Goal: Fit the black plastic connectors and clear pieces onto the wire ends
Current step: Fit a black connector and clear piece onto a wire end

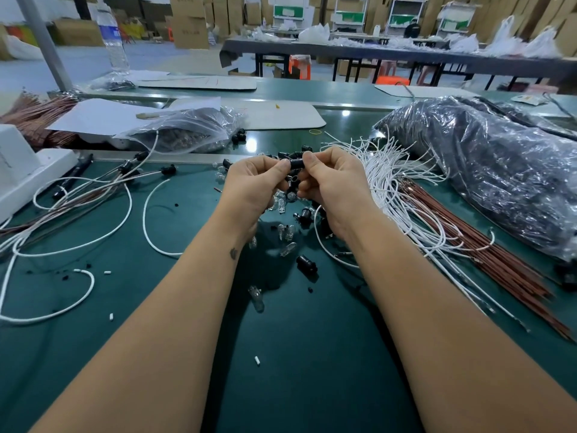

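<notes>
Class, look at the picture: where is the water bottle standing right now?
In the head view the water bottle stands upright at the far left of the bench, beside a grey post and behind the bag of black parts.

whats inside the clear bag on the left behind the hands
The clear bag holds a heap of small dark parts, too blurred through the plastic to identify; white paper covers its left end.
</notes>
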Action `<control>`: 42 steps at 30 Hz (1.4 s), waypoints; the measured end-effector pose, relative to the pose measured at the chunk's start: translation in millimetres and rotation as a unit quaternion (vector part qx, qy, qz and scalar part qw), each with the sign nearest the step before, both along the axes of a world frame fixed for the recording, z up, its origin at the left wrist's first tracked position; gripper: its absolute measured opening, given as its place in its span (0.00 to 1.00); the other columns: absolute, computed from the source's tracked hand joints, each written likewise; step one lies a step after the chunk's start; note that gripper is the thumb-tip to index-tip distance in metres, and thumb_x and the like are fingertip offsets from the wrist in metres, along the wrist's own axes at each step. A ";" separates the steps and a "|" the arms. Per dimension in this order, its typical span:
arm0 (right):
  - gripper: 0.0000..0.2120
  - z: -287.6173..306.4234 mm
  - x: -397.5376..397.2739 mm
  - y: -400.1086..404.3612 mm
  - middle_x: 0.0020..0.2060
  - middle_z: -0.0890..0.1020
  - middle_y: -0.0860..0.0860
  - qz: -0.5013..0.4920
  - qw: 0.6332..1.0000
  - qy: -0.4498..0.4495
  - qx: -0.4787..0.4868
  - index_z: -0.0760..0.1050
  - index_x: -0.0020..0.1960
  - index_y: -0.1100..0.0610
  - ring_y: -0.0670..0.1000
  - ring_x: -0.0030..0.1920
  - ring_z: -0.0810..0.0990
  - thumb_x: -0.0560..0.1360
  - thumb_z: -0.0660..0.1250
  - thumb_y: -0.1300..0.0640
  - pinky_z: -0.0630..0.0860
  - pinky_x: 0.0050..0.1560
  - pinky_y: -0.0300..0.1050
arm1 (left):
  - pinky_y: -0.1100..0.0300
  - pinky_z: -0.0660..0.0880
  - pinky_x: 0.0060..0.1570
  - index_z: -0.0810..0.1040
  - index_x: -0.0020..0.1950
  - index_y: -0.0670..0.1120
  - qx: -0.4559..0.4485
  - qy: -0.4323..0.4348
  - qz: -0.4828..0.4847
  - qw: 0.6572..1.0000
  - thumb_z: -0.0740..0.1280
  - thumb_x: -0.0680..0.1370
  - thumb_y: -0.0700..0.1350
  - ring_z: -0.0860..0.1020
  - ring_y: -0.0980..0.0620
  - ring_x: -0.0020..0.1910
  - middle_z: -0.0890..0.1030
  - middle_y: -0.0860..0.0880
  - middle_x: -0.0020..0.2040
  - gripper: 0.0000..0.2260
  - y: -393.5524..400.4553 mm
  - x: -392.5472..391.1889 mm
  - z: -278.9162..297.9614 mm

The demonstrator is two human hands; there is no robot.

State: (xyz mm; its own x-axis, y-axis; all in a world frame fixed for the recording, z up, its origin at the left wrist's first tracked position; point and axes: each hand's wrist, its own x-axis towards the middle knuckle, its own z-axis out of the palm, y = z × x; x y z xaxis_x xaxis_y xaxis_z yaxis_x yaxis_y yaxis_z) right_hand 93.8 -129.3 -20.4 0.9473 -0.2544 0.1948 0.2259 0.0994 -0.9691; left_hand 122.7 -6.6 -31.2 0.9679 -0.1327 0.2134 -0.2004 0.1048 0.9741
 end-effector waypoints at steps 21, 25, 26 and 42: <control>0.04 -1.8 5.3 3.1 0.27 0.79 0.49 -0.061 0.995 -0.032 -0.068 0.76 0.43 0.60 0.47 0.24 0.77 0.77 0.66 0.64 0.77 0.28 0.43 | 0.69 0.62 0.22 0.79 0.36 0.43 0.055 -0.035 0.025 0.998 0.70 0.76 0.40 0.63 0.60 0.20 0.70 0.57 0.20 0.09 13.0 3.4 3.7; 0.05 -4.1 4.0 0.7 0.28 0.79 0.49 -0.023 0.995 -0.036 -0.085 0.78 0.43 0.59 0.46 0.25 0.76 0.77 0.67 0.62 0.77 0.29 0.41 | 0.69 0.61 0.23 0.78 0.37 0.42 0.054 -0.040 0.023 0.997 0.70 0.76 0.40 0.63 0.61 0.20 0.69 0.58 0.20 0.08 13.9 3.7 1.8; 0.05 -4.8 3.9 0.6 0.27 0.79 0.47 -0.018 0.995 -0.036 -0.089 0.78 0.43 0.59 0.46 0.26 0.77 0.77 0.67 0.62 0.79 0.30 0.43 | 0.70 0.62 0.23 0.78 0.37 0.43 0.058 -0.043 0.025 0.997 0.70 0.76 0.40 0.64 0.61 0.20 0.69 0.58 0.20 0.08 13.3 2.9 1.8; 0.03 -0.8 6.9 -25.3 0.40 0.80 0.58 -0.039 0.998 -0.003 0.044 0.73 0.48 0.62 0.46 0.30 0.79 0.79 0.62 0.67 0.79 0.36 0.40 | 0.67 0.63 0.25 0.75 0.43 0.41 -0.100 0.083 -0.002 0.992 0.65 0.79 0.39 0.63 0.57 0.24 0.71 0.52 0.26 0.05 29.2 10.2 2.0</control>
State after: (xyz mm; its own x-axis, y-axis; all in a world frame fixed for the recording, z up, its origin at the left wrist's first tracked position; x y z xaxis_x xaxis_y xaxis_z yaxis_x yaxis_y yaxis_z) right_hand 100.7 -154.6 -21.3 0.9231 -0.3430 0.1741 0.2420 0.1661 -0.9559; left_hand 132.9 22.6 -29.2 0.9914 -0.1079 0.0735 -0.0380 0.2997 0.9533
